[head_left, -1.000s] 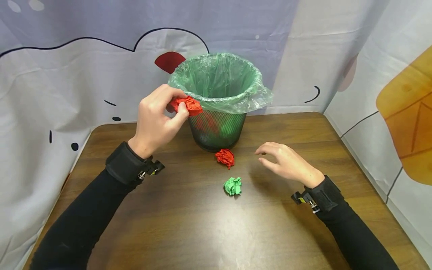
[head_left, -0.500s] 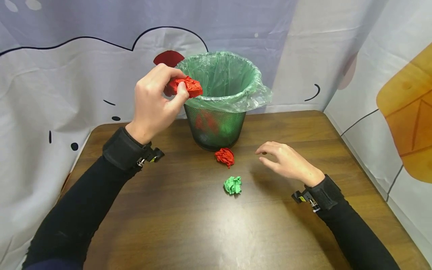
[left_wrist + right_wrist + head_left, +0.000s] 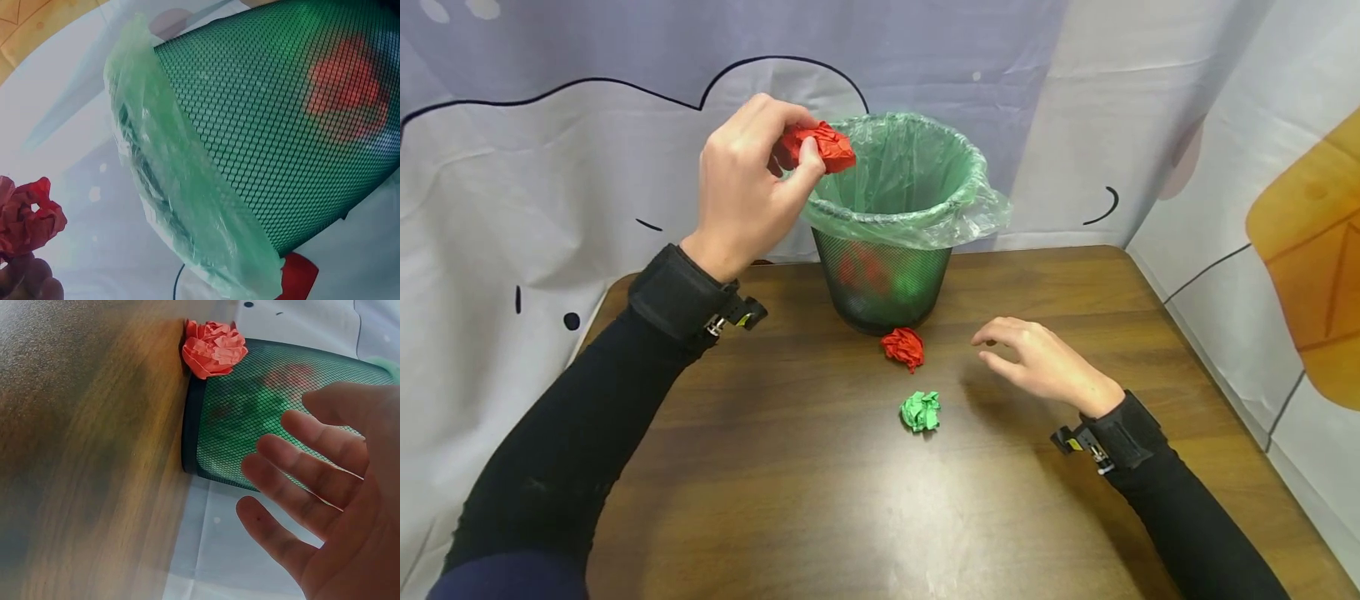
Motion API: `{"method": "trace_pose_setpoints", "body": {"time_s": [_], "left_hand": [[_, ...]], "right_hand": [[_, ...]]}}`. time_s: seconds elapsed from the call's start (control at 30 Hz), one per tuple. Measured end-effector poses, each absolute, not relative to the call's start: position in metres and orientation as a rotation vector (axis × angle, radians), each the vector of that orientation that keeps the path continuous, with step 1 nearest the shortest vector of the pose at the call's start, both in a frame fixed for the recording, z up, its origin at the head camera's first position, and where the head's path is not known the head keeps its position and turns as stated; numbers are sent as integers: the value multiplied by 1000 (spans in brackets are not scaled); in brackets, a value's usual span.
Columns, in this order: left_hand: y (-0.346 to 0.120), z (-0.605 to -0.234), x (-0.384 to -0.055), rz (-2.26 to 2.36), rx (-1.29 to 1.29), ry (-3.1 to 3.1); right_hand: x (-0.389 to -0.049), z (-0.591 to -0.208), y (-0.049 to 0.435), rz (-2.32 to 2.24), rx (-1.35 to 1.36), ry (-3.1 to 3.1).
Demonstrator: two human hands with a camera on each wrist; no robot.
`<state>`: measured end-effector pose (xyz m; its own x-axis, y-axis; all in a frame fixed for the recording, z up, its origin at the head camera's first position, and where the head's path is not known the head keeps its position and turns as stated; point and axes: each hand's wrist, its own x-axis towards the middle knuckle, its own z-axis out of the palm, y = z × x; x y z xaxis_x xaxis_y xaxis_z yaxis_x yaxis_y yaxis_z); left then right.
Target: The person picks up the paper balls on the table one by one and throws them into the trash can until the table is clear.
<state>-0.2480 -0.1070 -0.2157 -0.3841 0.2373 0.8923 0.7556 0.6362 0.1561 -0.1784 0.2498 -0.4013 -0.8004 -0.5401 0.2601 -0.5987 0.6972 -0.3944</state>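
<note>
My left hand (image 3: 748,183) pinches a crumpled red paper ball (image 3: 831,148) between thumb and fingers, raised at the left of the bin's rim. In the left wrist view that red paper ball (image 3: 30,215) shows at the left edge, beyond the bin's mouth. The black mesh bin (image 3: 883,283) has a green plastic liner (image 3: 917,225) folded over its rim. Red and green shapes show through its mesh. My right hand (image 3: 1045,367) hovers over the table at the right, fingers relaxed and holding nothing. In the right wrist view its spread fingers overlap the bin (image 3: 231,425).
A second red paper ball (image 3: 904,347) lies on the wooden table (image 3: 760,483) just in front of the bin's base. Nearer to me lies a green paper ball (image 3: 921,412). A printed cloth (image 3: 572,167) hangs behind the table and along its sides.
My left hand has risen with the red paper ball from the front left of the rim to above rim height. The right hand and the paper balls on the table stay put.
</note>
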Motion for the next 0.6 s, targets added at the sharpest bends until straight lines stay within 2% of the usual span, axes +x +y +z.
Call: {"method": "trace_pose_setpoints", "body": {"time_s": [0.27, 0.6], "left_hand": [[-107, -210, -257, -706, -689, -2035], [-105, -201, -268, -645, -701, -2068]], "right_hand": [[-177, -404, 249, 712, 944, -2790], [-177, -405, 249, 720, 933, -2805]]}}
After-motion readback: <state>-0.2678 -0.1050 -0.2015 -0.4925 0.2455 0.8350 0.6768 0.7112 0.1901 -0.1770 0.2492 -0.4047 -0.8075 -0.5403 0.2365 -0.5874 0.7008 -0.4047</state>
